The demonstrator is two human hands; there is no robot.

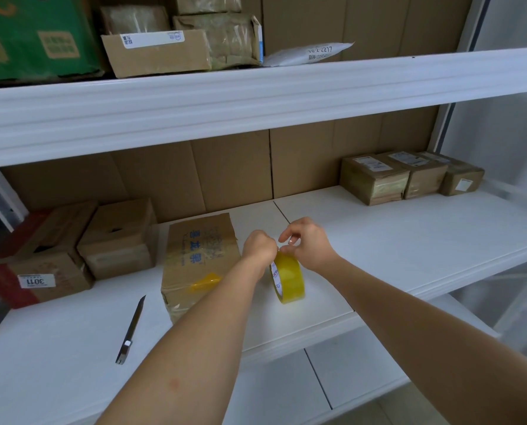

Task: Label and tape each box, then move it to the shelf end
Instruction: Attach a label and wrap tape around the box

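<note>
Left hand (pixel 259 247) is curled on the top of the yellow tape roll (pixel 289 279), held on edge above the shelf (pixel 409 240); right hand (pixel 305 243) pinches at its rim, probably after the tape's end. Risk: the strip tears or re-sticks, or the roll drops off the near edge. The box (pixel 194 265) sits just left, knife (pixel 131 330) nearer; clear board runs right to three parcels (pixel 409 176).

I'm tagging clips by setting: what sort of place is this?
Probably a parcel storeroom or packing area: white shelving stacked with labelled cardboard boxes, a mailer bag, and both hands working a tape roll beside a box.
</note>
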